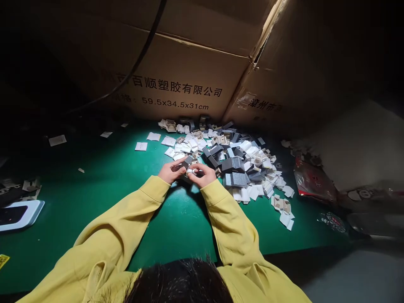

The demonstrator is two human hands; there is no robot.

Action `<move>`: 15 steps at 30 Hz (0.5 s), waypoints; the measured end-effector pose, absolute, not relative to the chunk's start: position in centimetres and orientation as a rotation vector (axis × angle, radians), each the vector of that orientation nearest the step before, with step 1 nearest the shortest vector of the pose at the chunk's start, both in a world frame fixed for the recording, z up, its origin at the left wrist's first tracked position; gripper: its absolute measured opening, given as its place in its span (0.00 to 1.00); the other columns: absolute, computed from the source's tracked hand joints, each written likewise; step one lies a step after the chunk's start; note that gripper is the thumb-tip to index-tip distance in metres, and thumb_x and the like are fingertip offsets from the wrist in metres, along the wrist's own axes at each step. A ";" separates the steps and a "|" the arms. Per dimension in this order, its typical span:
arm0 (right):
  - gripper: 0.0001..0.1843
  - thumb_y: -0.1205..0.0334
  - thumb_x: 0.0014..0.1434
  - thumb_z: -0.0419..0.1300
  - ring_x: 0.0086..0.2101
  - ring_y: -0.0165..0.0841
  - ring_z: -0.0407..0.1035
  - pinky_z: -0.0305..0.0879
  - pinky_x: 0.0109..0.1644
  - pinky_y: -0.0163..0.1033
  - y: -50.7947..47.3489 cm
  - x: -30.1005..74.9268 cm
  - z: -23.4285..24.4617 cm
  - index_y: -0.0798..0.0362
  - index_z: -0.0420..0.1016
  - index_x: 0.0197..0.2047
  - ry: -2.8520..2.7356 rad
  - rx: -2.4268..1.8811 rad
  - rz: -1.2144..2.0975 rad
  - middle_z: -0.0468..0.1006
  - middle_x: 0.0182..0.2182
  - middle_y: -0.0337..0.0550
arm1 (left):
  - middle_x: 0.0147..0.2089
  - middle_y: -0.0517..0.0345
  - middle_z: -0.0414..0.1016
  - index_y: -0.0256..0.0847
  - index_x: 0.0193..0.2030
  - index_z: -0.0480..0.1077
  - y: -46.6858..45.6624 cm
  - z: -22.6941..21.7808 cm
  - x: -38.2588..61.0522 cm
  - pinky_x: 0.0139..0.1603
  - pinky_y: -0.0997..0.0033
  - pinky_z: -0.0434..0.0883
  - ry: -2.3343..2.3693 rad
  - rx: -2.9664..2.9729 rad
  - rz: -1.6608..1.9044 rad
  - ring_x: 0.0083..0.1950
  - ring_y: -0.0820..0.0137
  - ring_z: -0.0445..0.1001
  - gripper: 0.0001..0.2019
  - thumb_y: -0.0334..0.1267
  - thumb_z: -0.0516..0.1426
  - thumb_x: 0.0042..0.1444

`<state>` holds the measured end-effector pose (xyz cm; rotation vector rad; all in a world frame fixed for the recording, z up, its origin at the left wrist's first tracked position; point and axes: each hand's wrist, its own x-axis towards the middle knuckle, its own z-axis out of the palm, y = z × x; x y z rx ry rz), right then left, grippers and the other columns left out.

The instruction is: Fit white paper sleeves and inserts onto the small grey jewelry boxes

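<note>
Both my hands meet over the green table (104, 185), in yellow sleeves. My left hand (171, 170) and my right hand (201, 174) are closed together on a small grey box with a white insert (188, 168), fingers pinching its edges. Just beyond them lies a pile of small grey boxes (235, 170) mixed with white paper cards (186, 145), spreading to the right and far side. What the fingertips do at the insert is too small to make out.
Large brown cardboard cartons (195, 63) with printed text stand along the back of the table. A white device with a dark screen (17, 214) lies at the left edge. Red packaging (311, 181) lies at the right. Loose white cards (57, 140) are scattered far left.
</note>
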<state>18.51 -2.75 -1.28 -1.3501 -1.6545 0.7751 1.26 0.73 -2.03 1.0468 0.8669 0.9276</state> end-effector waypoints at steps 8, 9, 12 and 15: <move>0.06 0.63 0.45 0.67 0.36 0.36 0.71 0.71 0.46 0.41 -2.2 18.2 -1.2 0.48 0.80 0.31 -1.938 -1.432 0.465 0.78 0.31 0.41 | 0.62 0.38 0.70 0.32 0.57 0.74 0.5 -0.8 1.5 0.66 0.50 0.61 0.839 1.269 0.932 0.65 0.44 0.66 0.42 0.59 0.68 0.39; 0.06 0.62 0.45 0.68 0.36 0.36 0.70 0.70 0.46 0.42 -2.2 18.2 -1.1 0.48 0.80 0.31 -1.973 -1.439 0.441 0.77 0.30 0.41 | 0.62 0.38 0.71 0.33 0.57 0.75 0.4 -0.7 1.5 0.67 0.50 0.61 0.837 1.300 0.942 0.65 0.44 0.66 0.41 0.59 0.68 0.40; 0.06 0.62 0.46 0.68 0.37 0.37 0.69 0.70 0.47 0.43 -2.1 18.2 -1.0 0.49 0.80 0.32 -2.062 -1.405 0.403 0.77 0.33 0.43 | 0.61 0.39 0.72 0.33 0.56 0.75 0.2 -0.6 1.5 0.67 0.52 0.60 0.837 1.364 0.973 0.65 0.46 0.66 0.38 0.59 0.67 0.43; 0.07 0.63 0.48 0.67 0.41 0.38 0.69 0.69 0.49 0.45 -2.1 18.4 -1.0 0.49 0.80 0.34 -2.109 -1.352 0.404 0.77 0.37 0.44 | 0.62 0.39 0.71 0.32 0.56 0.75 -0.2 -0.5 1.5 0.68 0.52 0.59 0.847 1.363 0.994 0.65 0.46 0.66 0.37 0.58 0.66 0.45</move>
